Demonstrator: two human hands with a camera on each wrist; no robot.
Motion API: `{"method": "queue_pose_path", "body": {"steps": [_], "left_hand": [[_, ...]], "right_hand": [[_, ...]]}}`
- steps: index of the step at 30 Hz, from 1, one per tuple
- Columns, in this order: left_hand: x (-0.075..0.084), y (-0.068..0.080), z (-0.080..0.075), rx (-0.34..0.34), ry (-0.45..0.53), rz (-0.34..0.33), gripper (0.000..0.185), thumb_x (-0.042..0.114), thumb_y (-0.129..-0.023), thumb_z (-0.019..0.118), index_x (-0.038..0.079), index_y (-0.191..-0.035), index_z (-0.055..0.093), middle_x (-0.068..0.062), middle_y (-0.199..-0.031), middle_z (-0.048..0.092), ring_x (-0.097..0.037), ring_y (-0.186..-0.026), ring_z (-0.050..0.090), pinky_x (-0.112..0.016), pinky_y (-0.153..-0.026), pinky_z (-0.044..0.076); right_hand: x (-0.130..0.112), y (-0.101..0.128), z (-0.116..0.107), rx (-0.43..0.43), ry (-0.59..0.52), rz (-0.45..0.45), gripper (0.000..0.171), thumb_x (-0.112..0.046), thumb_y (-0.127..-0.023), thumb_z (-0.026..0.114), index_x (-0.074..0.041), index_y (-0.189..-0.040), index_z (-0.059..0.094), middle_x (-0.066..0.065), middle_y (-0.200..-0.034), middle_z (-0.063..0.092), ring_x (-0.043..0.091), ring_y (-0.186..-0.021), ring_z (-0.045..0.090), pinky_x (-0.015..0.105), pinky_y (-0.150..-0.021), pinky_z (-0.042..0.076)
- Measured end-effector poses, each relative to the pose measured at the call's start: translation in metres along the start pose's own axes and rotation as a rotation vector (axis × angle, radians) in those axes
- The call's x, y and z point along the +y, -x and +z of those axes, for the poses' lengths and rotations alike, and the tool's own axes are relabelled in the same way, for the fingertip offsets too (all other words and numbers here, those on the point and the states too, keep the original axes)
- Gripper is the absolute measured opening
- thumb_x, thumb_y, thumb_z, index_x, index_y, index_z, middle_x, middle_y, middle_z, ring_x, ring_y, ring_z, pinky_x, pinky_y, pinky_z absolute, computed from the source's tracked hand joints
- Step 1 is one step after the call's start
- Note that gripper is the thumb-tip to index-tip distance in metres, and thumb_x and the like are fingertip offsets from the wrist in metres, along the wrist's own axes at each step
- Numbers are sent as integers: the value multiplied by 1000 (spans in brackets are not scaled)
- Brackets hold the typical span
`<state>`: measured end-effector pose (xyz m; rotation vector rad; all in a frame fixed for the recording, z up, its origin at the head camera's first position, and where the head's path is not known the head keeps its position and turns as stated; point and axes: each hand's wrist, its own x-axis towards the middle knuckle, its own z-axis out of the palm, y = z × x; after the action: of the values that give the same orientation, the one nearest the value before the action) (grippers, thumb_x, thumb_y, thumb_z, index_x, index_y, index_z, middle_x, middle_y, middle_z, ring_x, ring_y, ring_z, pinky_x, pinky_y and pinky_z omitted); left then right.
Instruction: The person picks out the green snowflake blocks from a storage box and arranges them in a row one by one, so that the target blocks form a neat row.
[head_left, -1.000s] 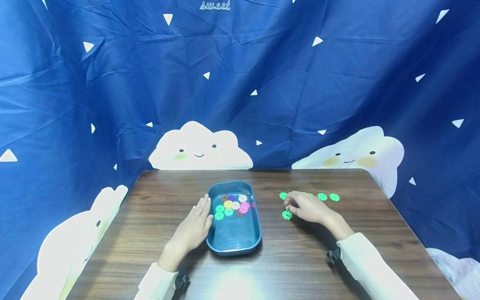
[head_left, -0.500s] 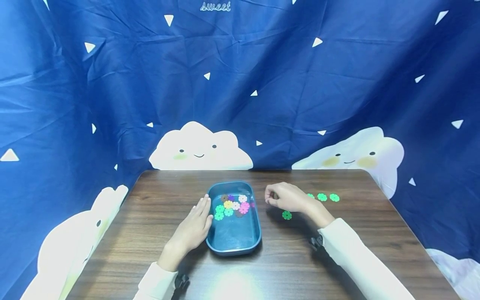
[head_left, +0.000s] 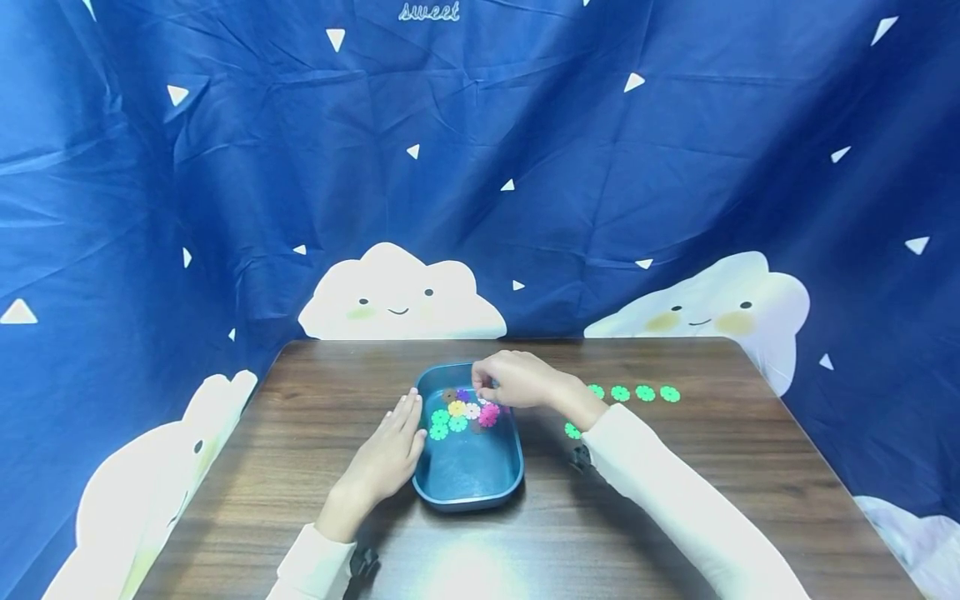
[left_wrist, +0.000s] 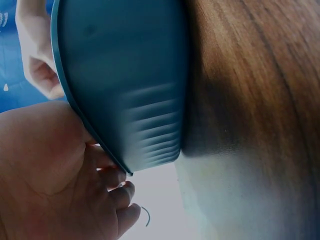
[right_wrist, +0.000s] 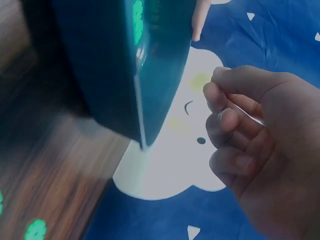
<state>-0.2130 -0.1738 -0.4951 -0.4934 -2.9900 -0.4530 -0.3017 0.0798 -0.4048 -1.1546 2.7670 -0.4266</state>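
Observation:
A blue tray [head_left: 467, 502] sits mid-table with several coloured flower discs [head_left: 465, 410] at its far end. My left hand [head_left: 386, 454] lies flat on the table, straight fingers against the tray's left wall; the left wrist view shows that hand [left_wrist: 55, 175] beside the tray [left_wrist: 125, 75]. My right hand [head_left: 510, 379] hovers over the tray's far end, knuckles up, fingertips down near the discs. In the right wrist view its fingers [right_wrist: 235, 125] are curled tight, with no disc visible in them, next to the tray wall [right_wrist: 100, 65].
Several green discs [head_left: 632, 392] lie in a row on the wooden table [head_left: 300, 417] right of the tray. One more green disc [head_left: 572, 430] sits nearer, beside my right sleeve. Blue cloth with clouds [head_left: 401, 296] hangs behind and around the table.
My right hand left the green discs on the table and moved left, ending over the tray's far end. The left hand and tray stayed put.

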Motion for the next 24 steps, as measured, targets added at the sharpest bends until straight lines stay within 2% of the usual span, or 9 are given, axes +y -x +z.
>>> {"method": "queue_pose_path", "body": {"steps": [9,15,24], "left_hand": [[0,0,0,6,1,7,58,29,-105,39,1,-154,24,-13,-164,19,-27,-152,20,-48,-122,25],[0,1,0,-5,-3,0,59,32,-106,38,3,-155,23,-11,-164,18,-26,-152,19,-48,-122,25],[-2,1,0,-4,0,18,57,30,-106,37,2,-155,24,-12,-164,19,-28,-152,20,-49,-122,25]], "right_hand": [[-19,-34,10,-61,56,-68,7,-20,-94,63,-21,-90,68,-13,-77,62,6,-67,57,21,-61,48],[-25,-53,17,-101,29,-46,6,-20,-93,64,-20,-94,70,-13,-79,64,7,-71,58,21,-66,50],[-36,-75,30,-147,63,-22,5,-23,-93,65,-21,-94,70,-10,-80,63,9,-73,58,22,-68,51]]}}
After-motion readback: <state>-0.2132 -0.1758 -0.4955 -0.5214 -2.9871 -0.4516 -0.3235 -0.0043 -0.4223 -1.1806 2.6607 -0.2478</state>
